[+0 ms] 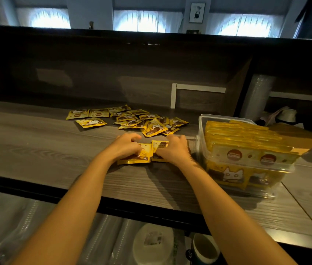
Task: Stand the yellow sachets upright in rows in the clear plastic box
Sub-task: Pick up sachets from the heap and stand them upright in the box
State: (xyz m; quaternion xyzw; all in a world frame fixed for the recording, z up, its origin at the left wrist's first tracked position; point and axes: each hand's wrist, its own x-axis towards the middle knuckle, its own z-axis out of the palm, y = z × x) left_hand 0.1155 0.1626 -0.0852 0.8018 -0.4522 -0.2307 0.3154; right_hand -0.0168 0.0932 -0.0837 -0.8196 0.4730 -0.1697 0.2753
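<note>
A clear plastic box (202, 142) stands at the right of the wooden counter, packed with rows of upright yellow sachets (243, 138). Several loose yellow sachets (132, 119) lie scattered flat behind my hands. In the middle of the counter my left hand (126, 146) grips one flat yellow sachet (143, 154), fingers curled on its top edge. Beside it, my right hand (174, 148) grips a second sachet (158, 145), just left of the box. Both sachets lie on the counter and are partly covered by my hands.
The counter's raised dark back wall (113, 73) runs behind the loose pile. A stack of clear plastic cups (256, 96) and a white item stand behind the box. Below the front edge (113, 205) are wrapped cups, a white lid and a dark cup.
</note>
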